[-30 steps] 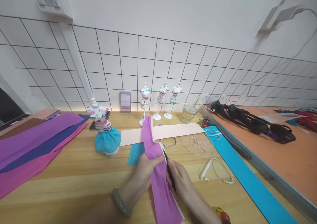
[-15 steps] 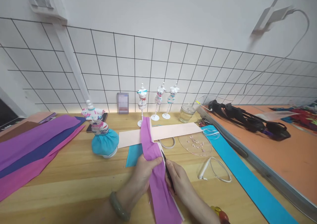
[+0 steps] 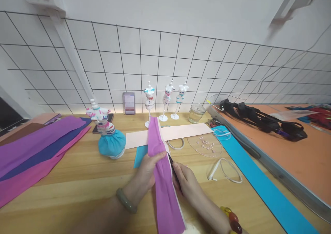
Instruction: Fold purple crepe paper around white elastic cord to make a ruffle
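My left hand grips a long purple fabric strip, thumb on top. The strip runs away from me over a pale pink strip. My right hand is closed around dark scissors, mostly hidden by the fingers. Their narrow tip lies against the strip's white right edge, just beside my left thumb. Whether the blades are apart I cannot tell. Part of a blue strip shows beyond my left hand.
At left stand a mannequin in a blue skirt and layered fabric strips. Behind are three small mannequins, a phone and a glass jar. To the right lie beads, white elastic and a blue strip.
Both hands have shifted slightly away from me along the purple strip, the left thumb now closer to the scissors' tip. The camera view has tilted a little.
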`<state>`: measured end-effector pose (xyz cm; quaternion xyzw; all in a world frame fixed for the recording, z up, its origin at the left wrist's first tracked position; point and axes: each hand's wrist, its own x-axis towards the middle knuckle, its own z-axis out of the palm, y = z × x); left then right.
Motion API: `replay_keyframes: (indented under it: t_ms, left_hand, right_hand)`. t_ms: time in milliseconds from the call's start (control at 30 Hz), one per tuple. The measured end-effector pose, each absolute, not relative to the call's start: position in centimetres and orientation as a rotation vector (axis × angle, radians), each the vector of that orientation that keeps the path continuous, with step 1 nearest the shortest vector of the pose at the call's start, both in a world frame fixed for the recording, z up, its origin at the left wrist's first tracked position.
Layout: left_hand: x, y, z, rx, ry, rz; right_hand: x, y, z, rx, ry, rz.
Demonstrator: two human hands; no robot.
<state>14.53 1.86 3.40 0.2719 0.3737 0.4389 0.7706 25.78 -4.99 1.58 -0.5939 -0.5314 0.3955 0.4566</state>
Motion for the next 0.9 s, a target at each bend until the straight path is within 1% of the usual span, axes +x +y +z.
replay_keyframes:
  t_ms: [267, 900]
  left_hand:
    - [14.6, 1.1, 3.3, 0.598, 0.769, 0.878]
    - [15.4, -0.2, 3.1, 0.674, 0.769, 0.825]
  right_hand:
    - [25.0, -5.4, 1.9, -1.340, -1.221, 1.192]
    - [25.1, -5.2, 1.8, -1.392, -1.093, 1.141]
